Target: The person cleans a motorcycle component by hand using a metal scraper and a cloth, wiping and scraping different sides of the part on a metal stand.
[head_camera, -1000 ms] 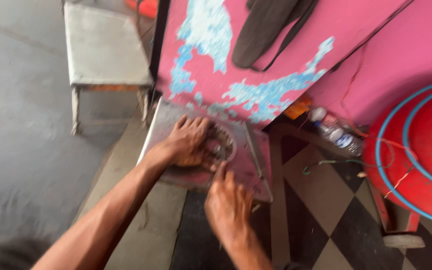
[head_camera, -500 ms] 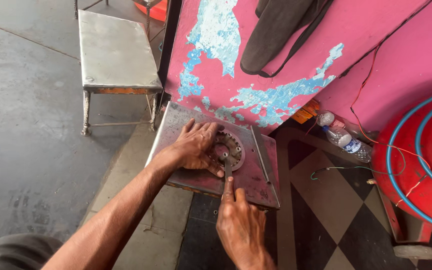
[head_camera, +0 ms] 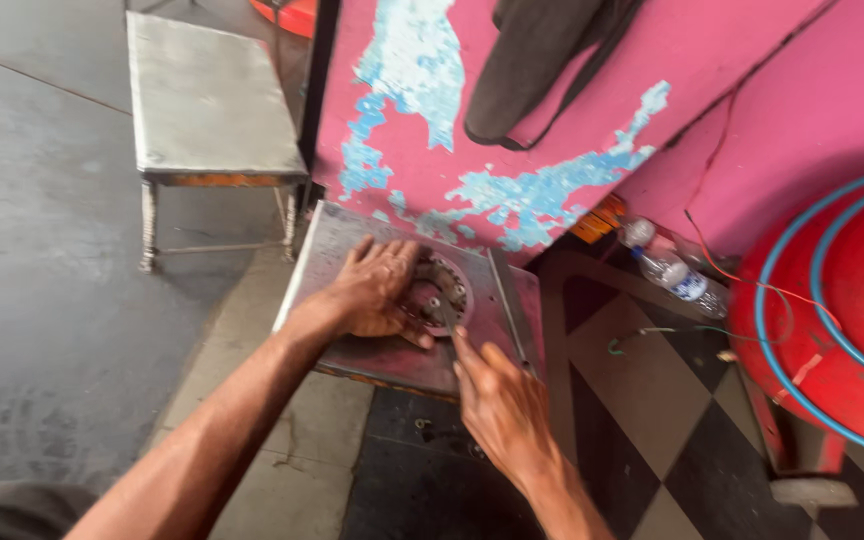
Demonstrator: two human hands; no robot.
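One round metal disc (head_camera: pixel 439 291) lies near the middle of one grey metal plate (head_camera: pixel 337 250). Left hand (head_camera: pixel 377 288), fingers spread, presses flat on the disc's left side. Right hand (head_camera: pixel 500 408) pinches one thin tool (head_camera: pixel 445 315), tip touching the disc. One plastic bottle (head_camera: pixel 664 266) lies well apart, right.

a clear plastic bottle (head_camera: pixel 664 267) lies on its side on the floor at the foot of the pink wall, with a white cap and a pale band label showing some blue. just behind it, against the wall, sits a small orange packet (head_camera: pixel 597 217), perhaps a carton; blur hides its exact shape.
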